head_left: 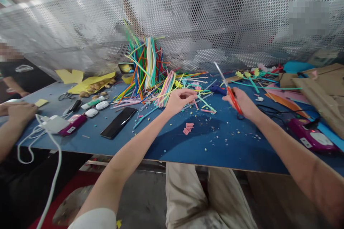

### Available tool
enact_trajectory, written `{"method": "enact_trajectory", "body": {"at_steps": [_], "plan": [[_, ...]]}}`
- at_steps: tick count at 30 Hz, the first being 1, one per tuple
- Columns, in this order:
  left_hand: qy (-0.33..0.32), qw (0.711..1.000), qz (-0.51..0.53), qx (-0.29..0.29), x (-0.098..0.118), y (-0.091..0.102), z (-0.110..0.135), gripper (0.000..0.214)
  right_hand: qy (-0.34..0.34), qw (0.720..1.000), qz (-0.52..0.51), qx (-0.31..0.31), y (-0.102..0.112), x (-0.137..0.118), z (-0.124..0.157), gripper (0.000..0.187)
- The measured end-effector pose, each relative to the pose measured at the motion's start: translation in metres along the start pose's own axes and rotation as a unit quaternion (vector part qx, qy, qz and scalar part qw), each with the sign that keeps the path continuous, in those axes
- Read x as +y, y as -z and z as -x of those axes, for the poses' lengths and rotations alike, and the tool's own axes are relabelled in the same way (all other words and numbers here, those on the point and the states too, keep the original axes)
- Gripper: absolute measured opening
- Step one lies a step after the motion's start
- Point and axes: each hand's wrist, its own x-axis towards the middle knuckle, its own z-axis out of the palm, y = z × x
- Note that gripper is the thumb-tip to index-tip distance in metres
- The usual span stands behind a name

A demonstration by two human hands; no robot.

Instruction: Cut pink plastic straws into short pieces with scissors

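Observation:
My right hand (243,104) grips a pair of scissors (233,98) by the orange-red handles, with the blades pointing up and away to the left. Thumb and fingers of my left hand (180,101) are pinched together above the table. A pink pipe cleaner (196,105) shows at those fingertips, partly hidden. Below them, several short cut pink pieces (188,128) lie in a small pile on the blue table (172,146). Just beyond the left hand are pastel pipe cleaners (166,88), and a dark blue object (218,89) lies near the scissors.
A large bundle of colourful pipe cleaners (146,66) stands against the perforated metal panel (188,21). A black phone (118,122) lies left of my arm. Purple power strips (72,125) and a white cable (57,164) are nearby. Another person's hands (20,111) rest at the left.

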Motion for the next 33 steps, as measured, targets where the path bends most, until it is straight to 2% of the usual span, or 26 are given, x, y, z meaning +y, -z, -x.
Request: {"method": "enact_trajectory", "body": {"at_steps": [2, 4, 9, 12, 14, 19, 22, 24, 26, 28, 30, 33], "plan": [[-0.002, 1.000, -0.013, -0.020, 0.000, 0.002, 0.000, 0.029, 0.000, 0.982, 0.150, 0.117, 0.018, 0.011, -0.011, 0.036], [-0.007, 0.998, -0.029, -0.057, -0.001, 0.004, -0.001, 0.026, -0.025, 0.943, 0.277, 0.181, 0.035, 0.023, -0.019, 0.044], [-0.011, 0.977, -0.098, -0.188, -0.006, 0.009, 0.002, 0.021, -0.148, 0.880, 0.427, 0.148, 0.064, 0.055, -0.035, 0.066], [0.005, 0.960, -0.117, -0.256, -0.010, 0.011, 0.003, 0.020, -0.183, 0.864, 0.458, 0.099, 0.069, 0.068, -0.042, 0.063], [0.016, 0.949, -0.118, -0.293, -0.011, 0.012, 0.002, 0.021, -0.174, 0.868, 0.459, 0.077, 0.069, 0.073, -0.045, 0.059], [0.020, 0.908, -0.161, -0.386, -0.010, 0.015, 0.001, 0.022, -0.097, 0.872, 0.476, 0.063, 0.069, 0.080, -0.051, 0.060], [0.037, 0.893, -0.180, -0.411, -0.008, 0.017, 0.002, 0.027, -0.062, 0.877, 0.472, 0.068, 0.069, 0.087, -0.053, 0.061], [0.040, 0.895, -0.198, -0.398, -0.007, 0.017, 0.002, 0.031, -0.043, 0.880, 0.468, 0.073, 0.069, 0.092, -0.053, 0.061], [0.032, 0.904, -0.232, -0.357, -0.007, 0.017, 0.002, 0.033, -0.033, 0.881, 0.466, 0.076, 0.069, 0.094, -0.052, 0.057], [0.017, 0.917, -0.283, -0.281, -0.008, 0.016, 0.001, 0.035, -0.023, 0.882, 0.461, 0.094, 0.070, 0.090, -0.050, 0.051], [-0.003, 0.923, -0.343, -0.175, -0.013, 0.013, 0.001, 0.039, -0.003, 0.886, 0.441, 0.143, 0.072, 0.080, -0.045, 0.044], [-0.009, 0.911, -0.408, -0.049, -0.021, 0.005, 0.000, 0.042, 0.055, 0.902, 0.367, 0.219, 0.069, 0.055, -0.035, 0.031]]}}
